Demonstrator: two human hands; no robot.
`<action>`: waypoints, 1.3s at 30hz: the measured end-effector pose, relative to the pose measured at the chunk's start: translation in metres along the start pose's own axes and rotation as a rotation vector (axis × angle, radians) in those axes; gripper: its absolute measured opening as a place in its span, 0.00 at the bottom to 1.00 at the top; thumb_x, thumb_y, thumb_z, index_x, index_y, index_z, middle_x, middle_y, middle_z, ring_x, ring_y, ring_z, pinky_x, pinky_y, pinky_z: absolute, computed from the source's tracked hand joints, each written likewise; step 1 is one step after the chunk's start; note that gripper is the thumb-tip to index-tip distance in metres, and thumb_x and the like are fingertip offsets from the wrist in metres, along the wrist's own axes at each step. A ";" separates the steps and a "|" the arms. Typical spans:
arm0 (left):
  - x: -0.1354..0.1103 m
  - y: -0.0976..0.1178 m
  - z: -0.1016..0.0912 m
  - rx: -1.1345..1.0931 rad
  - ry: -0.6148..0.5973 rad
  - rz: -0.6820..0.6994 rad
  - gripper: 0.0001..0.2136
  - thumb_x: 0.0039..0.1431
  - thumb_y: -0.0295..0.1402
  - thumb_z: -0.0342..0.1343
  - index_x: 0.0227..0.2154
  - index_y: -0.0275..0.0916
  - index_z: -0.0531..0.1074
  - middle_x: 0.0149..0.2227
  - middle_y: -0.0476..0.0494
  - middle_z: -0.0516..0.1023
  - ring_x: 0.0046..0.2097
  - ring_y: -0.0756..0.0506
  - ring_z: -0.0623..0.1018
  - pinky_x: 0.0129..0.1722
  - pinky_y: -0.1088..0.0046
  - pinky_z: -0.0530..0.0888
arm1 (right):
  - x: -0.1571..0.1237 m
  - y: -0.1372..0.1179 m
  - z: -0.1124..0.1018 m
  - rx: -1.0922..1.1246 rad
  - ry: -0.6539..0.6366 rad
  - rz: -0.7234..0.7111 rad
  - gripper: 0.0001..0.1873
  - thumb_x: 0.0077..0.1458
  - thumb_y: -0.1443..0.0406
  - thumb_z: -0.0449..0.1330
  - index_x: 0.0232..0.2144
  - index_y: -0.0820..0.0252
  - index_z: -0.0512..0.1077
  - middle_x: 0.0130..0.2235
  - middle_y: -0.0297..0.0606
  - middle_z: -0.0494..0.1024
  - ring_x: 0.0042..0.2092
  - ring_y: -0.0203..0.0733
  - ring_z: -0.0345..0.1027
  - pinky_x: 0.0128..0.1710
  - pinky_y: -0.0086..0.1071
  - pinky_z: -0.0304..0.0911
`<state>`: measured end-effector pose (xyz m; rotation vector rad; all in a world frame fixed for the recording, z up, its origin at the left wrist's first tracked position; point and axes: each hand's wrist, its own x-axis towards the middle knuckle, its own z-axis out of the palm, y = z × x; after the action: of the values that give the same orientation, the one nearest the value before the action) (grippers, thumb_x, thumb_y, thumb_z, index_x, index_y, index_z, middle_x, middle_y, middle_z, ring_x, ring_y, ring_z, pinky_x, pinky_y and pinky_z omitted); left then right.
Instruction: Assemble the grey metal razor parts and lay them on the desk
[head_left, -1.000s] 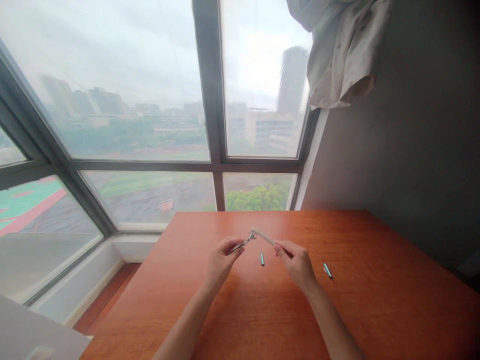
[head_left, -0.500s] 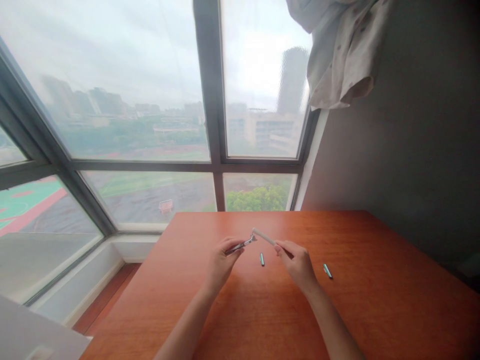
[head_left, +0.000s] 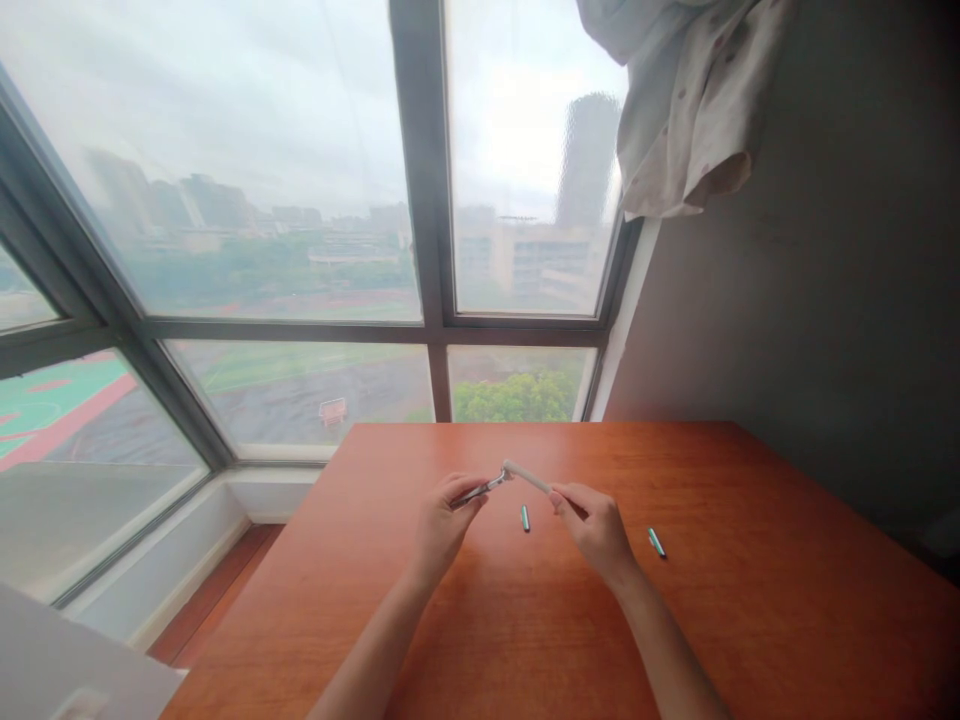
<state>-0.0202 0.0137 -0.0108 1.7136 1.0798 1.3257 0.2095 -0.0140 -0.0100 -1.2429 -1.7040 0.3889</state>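
My left hand (head_left: 444, 528) is closed around a silvery razor handle (head_left: 484, 489), whose head end points up and to the right. Between the thumb and fingers of my right hand (head_left: 596, 528) is a slim pale stick, perhaps a small brush (head_left: 531, 477). Its tip meets the head end of the razor handle above the table; whether they press together is too small to tell. Below and between my hands lies a small green-and-dark razor cartridge (head_left: 525, 518). A second razor cartridge (head_left: 657, 543) rests to the right of my right hand.
The reddish-brown wooden table (head_left: 360, 640) spreads under both arms, its far edge close to the window frame (head_left: 439, 335). A pale garment (head_left: 686, 120) hangs at the upper right, before a grey wall (head_left: 810, 300). On the left is a white ledge (head_left: 195, 570).
The tip of the pale stick has dipped slightly against the razor handle's head end. Both hands stay nearly in place, and the cartridges have not moved on the table.
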 end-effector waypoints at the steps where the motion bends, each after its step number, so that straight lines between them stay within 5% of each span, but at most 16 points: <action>1: 0.000 0.000 0.000 0.001 0.001 0.002 0.08 0.53 0.29 0.57 0.36 0.40 0.78 0.37 0.44 0.77 0.38 0.45 0.77 0.38 0.74 0.73 | 0.000 0.000 0.000 -0.004 -0.001 -0.004 0.17 0.59 0.58 0.52 0.31 0.60 0.77 0.27 0.38 0.77 0.28 0.39 0.69 0.27 0.27 0.60; 31: 0.000 0.002 0.000 -0.013 0.006 -0.004 0.08 0.53 0.32 0.58 0.35 0.39 0.78 0.36 0.43 0.77 0.37 0.45 0.77 0.36 0.73 0.74 | -0.001 -0.001 0.006 0.061 -0.033 0.115 0.24 0.60 0.54 0.50 0.26 0.62 0.76 0.23 0.37 0.74 0.26 0.39 0.66 0.26 0.27 0.57; 39: 0.000 0.003 0.000 -0.012 0.049 -0.006 0.07 0.52 0.31 0.59 0.34 0.39 0.78 0.35 0.44 0.78 0.37 0.46 0.78 0.37 0.74 0.74 | -0.001 -0.003 0.005 0.172 -0.096 0.144 0.26 0.60 0.53 0.49 0.17 0.60 0.69 0.25 0.40 0.76 0.37 0.47 0.73 0.32 0.29 0.60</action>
<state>-0.0199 0.0122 -0.0082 1.6760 1.1019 1.3742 0.2037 -0.0151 -0.0105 -1.2402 -1.6280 0.6775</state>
